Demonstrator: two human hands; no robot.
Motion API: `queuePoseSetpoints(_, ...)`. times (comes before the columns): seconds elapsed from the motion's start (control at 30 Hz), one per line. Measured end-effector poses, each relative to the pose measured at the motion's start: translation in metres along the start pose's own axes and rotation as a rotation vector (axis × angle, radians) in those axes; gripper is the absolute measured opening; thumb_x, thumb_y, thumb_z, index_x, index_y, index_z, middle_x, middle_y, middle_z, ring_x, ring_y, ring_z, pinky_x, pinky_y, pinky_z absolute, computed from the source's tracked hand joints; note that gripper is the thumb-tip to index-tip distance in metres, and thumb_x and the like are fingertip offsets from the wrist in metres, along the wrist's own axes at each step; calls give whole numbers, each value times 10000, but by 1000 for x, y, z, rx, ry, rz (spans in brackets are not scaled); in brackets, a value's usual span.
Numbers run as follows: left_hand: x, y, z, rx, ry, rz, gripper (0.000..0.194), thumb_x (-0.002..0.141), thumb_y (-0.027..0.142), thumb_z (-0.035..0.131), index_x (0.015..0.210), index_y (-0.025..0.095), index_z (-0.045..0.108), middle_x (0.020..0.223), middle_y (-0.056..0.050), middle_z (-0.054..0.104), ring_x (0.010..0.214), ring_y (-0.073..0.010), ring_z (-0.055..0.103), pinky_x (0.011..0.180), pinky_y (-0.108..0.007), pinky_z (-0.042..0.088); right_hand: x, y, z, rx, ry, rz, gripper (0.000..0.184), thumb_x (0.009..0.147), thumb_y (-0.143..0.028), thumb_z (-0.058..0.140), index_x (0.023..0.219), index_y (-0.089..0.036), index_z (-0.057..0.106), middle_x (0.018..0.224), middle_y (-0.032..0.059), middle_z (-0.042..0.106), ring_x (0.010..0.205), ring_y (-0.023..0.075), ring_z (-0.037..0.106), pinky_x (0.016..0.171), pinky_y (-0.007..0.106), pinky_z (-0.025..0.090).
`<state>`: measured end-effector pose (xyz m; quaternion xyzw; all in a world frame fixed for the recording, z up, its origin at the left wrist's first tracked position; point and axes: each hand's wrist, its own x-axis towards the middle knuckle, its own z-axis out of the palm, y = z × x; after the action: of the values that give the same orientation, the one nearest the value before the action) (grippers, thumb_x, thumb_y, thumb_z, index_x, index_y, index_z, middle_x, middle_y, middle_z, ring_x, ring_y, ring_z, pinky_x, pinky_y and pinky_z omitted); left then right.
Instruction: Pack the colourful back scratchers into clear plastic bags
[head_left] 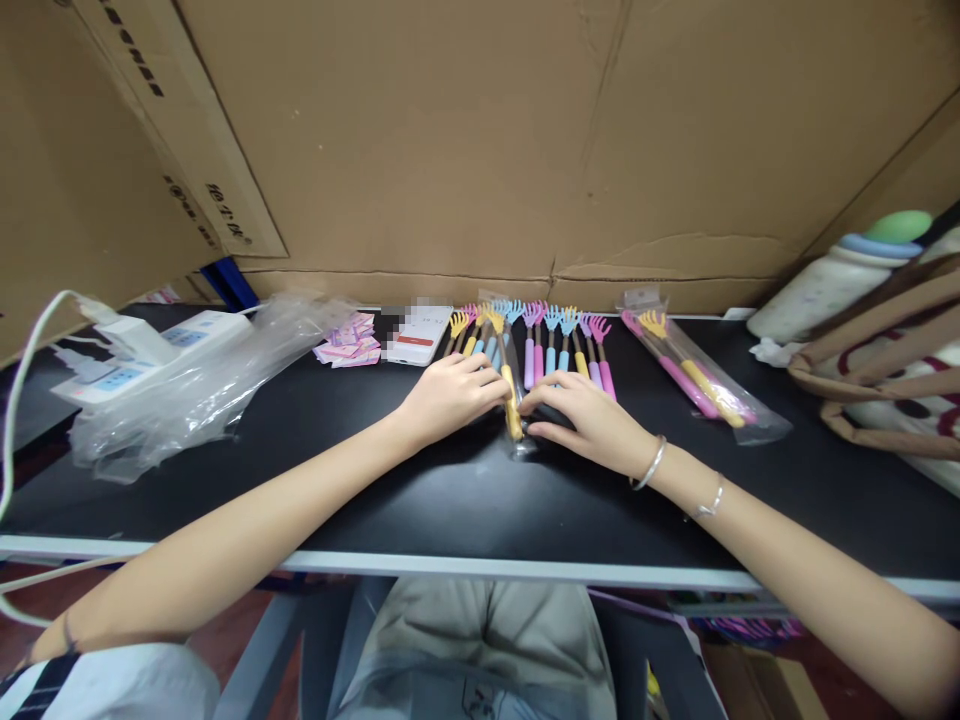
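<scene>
Yellow scratcher (513, 400): our left grip (459, 398) grasps it; our right grip (596, 418), we cannot tell. One bottle (825, 287), one power strip (196, 335) and two bagged scratchers (679, 372) flank our half-hidden loose row (538, 366).

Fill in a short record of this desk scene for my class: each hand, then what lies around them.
Left hand: fingers on a bagged yellow back scratcher
Right hand: fingertips beside the same scratcher's handle
Behind the hands: row of coloured back scratchers, partly hidden
Left side: pink cards, clear plastic bags, power strip
Right side: bagged pink and yellow scratchers, bottle
Surface: black desk
</scene>
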<state>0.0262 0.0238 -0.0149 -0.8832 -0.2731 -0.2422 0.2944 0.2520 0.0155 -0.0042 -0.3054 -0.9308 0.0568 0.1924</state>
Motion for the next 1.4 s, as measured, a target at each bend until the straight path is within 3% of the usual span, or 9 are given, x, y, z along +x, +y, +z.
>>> queuePoseSetpoints(0.13,3,2,-5,23,128,-43,213,929,302,506,781,218,634,797,1,637,766,-127,531,610,-241,347,1,-1,3,114,21,49,174,902,-326,507,1005,-207,582,959,67,642,954,220,563,844,379,416)
queuePoseSetpoints(0.27,5,7,-8,-42,173,-158,227,942,303,480,812,218,646,679,15,610,668,-118,518,559,-234,330,1,-7,3,404,35,140,222,920,-350,461,1075,-191,479,915,64,660,899,196,618,827,353,448)
queuePoseSetpoints(0.43,7,13,-11,-293,144,-303,194,956,262,444,932,209,629,888,20,691,800,-103,619,671,-195,423,1,-14,6,804,10,248,369,914,-433,461,1197,-213,374,1023,71,669,949,185,639,920,387,443)
queuePoseSetpoints(0.63,7,19,-9,-510,86,-248,260,935,244,468,1177,204,555,1062,-30,680,982,-149,631,815,-235,485,3,-13,8,1176,57,467,478,876,-498,515,1252,-213,436,975,48,663,906,177,645,917,392,467)
queuePoseSetpoints(0.8,6,20,-6,-591,48,-210,356,902,137,448,1245,213,507,1147,-29,653,1027,-138,620,839,-244,503,6,-8,4,1402,-27,564,489,929,-547,351,1238,-201,504,994,88,696,866,204,673,879,416,483)
queuePoseSetpoints(1.0,6,22,-5,-605,37,-118,398,884,96,399,1253,203,503,1229,-38,622,1102,-129,599,898,-270,511,6,-3,1,1473,-53,665,524,946,-540,280,1274,-189,489,981,102,714,770,216,695,824,434,508)
queuePoseSetpoints(1.2,7,18,-4,-583,59,-34,306,863,85,457,1105,195,608,1151,-19,658,1156,-130,555,967,-265,478,5,-6,2,1481,10,685,345,921,-307,460,1240,-192,529,934,61,718,751,179,692,816,376,530)
queuePoseSetpoints(1.4,8,13,-6,-406,126,-15,199,888,240,544,1028,292,678,1073,-25,634,1016,-164,546,849,-280,482,4,-9,3,1420,24,627,371,869,-288,557,1231,-215,529,1013,49,682,817,146,665,808,317,526)
